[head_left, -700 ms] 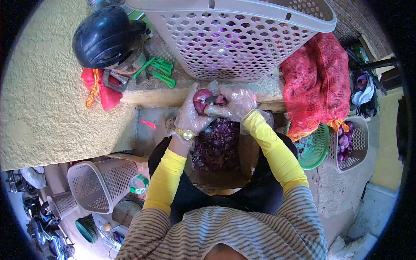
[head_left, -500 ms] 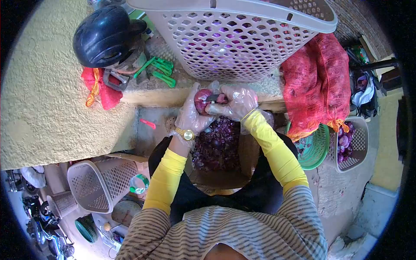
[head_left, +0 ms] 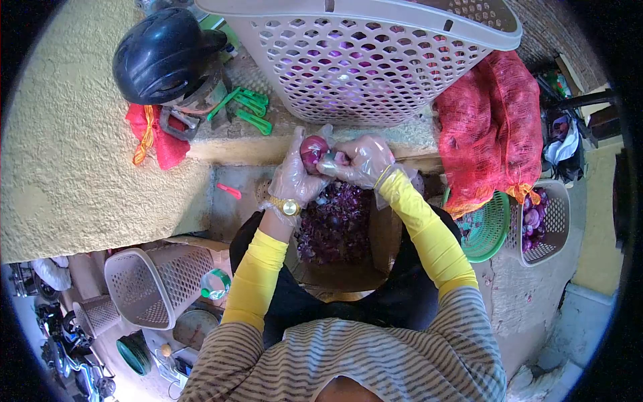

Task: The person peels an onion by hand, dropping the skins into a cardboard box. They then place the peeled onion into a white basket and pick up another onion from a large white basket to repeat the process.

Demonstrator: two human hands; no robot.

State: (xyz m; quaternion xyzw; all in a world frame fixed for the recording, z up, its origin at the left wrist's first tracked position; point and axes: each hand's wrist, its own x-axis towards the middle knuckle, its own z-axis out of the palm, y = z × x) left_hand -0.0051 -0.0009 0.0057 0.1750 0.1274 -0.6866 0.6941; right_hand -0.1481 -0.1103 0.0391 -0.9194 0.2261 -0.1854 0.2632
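Observation:
My left hand [head_left: 295, 175], in a clear plastic glove with a gold watch at the wrist, holds a red onion [head_left: 313, 152]. Close against the onion's right side is my right hand [head_left: 365, 161], also gloved, closed round a small blade [head_left: 329, 161] whose handle is mostly hidden by the fingers. Below both hands, a cardboard box [head_left: 380, 238] between the knees holds a heap of dark purple onion skins [head_left: 336, 224].
A large perforated basket [head_left: 355, 74] stands on the ledge ahead, beside red net sacks [head_left: 492, 127]. Right: green basket [head_left: 492, 231], basket of onions [head_left: 534, 221]. Left: helmet [head_left: 164, 57], green clips [head_left: 251, 110], tilted basket [head_left: 154, 285], pink-red piece [head_left: 228, 191].
The onion has turned slightly in my left hand and shows more of its smooth red side. My right fingers and the blade have shifted a little against it.

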